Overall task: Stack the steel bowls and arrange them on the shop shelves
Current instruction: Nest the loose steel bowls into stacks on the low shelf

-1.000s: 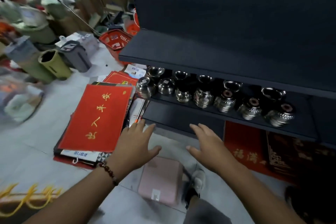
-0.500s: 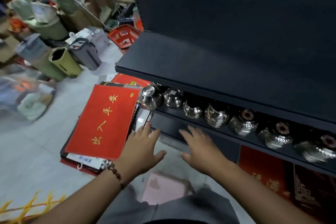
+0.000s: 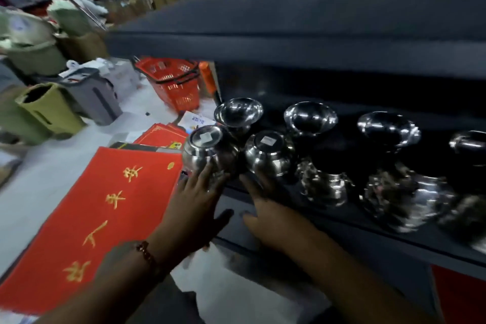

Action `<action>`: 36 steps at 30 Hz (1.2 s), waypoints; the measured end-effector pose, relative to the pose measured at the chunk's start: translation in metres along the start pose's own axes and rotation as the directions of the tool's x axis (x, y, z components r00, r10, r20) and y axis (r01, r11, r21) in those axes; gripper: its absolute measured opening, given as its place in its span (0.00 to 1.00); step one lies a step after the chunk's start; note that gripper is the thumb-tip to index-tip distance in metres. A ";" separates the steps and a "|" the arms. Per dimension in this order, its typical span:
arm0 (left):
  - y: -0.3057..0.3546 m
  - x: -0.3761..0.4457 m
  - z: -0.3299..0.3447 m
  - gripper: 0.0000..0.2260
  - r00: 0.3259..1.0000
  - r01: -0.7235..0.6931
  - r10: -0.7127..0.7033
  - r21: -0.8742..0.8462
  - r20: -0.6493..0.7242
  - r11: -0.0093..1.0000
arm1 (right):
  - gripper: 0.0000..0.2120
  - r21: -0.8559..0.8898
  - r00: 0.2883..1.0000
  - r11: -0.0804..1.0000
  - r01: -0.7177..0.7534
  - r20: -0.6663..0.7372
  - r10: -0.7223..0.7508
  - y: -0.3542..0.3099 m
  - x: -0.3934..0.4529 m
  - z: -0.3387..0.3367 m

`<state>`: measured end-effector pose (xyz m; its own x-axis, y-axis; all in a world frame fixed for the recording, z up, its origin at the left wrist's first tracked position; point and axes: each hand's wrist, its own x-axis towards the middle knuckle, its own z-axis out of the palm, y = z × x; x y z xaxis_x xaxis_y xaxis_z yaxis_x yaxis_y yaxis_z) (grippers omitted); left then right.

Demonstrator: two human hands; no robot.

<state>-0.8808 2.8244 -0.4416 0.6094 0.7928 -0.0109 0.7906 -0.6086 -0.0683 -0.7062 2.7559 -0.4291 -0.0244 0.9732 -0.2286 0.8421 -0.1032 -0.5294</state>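
Several steel bowls stand in rows on a dark lower shelf (image 3: 342,221). At the shelf's left end two bowls sit upside down: the leftmost steel bowl (image 3: 207,150) and the second steel bowl (image 3: 268,152). Behind them upright bowls (image 3: 310,116) rest on inverted ones, and more stacks (image 3: 405,192) stand to the right. My left hand (image 3: 194,208) has spread fingers whose tips touch the leftmost bowl's near side. My right hand (image 3: 265,208) reaches under the second bowl, fingers apart, fingertips at its base. Neither hand has closed around a bowl.
An empty dark shelf (image 3: 289,42) overhangs the bowls. A red mat (image 3: 100,218) with gold characters lies on stacked goods to the left. A red shopping basket (image 3: 171,81), grey and olive bins (image 3: 50,110) and boxes crowd the floor behind.
The view dropped lower and closer to the bowl shelf. Both hands moved forward and up from the shelf's front edge to the two leftmost bowls.
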 end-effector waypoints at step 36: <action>-0.148 0.062 0.110 0.44 0.989 -0.046 -0.108 -0.912 -0.098 0.407 | 0.48 0.182 0.954 0.983 0.016 -0.298 0.039 -0.026 0.147 0.067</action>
<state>-0.9662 2.9673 -0.5419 0.5231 0.8470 0.0940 0.3494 -0.3138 0.8829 -0.7678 2.8877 -0.5032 0.1702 0.9854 0.0045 0.7297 -0.1230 -0.6726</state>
